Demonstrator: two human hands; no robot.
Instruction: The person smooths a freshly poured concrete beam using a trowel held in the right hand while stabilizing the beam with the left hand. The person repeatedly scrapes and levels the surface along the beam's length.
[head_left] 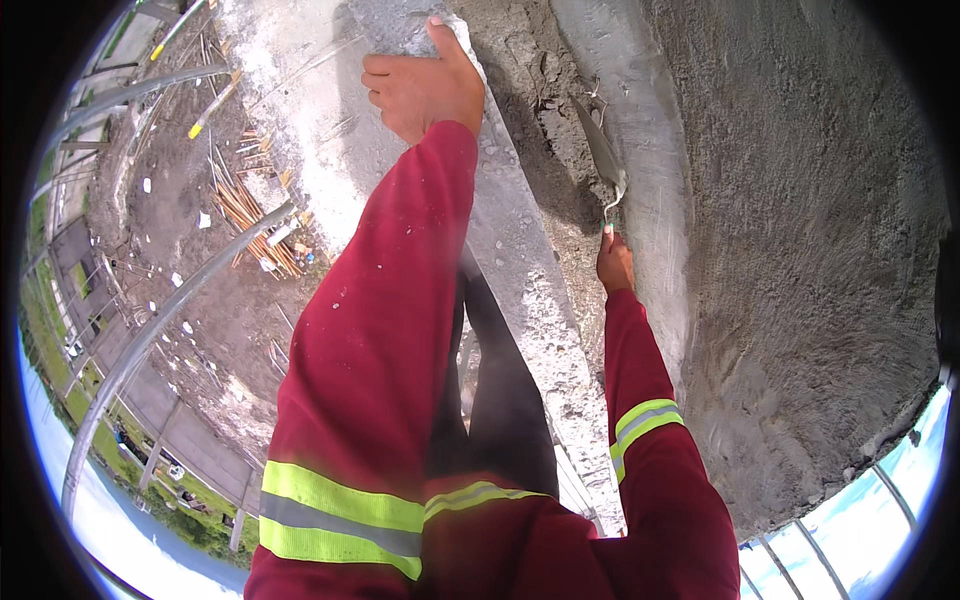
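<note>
My right hand (615, 262) is closed around the handle of a trowel (603, 155), whose pointed metal blade extends away from me. Beneath and beside the blade lies a strip of rough, wet-looking mortar (545, 120), between a pale dusty board (515, 225) and the wall. Farther off on the left, my left hand (425, 95) rests at the board's far part, thumb apart and fingers pointing left; nothing shows in it. Part of its palm side is hidden.
A rough grey plastered wall (800, 230) rises on the right, with a smoother band (650, 200) along its base. Down to the left, thin sticks (255, 225) lie piled on dirt ground. A curved metal pole (170, 310) crosses that side. My dark-trousered legs (500, 370) stand beside the board.
</note>
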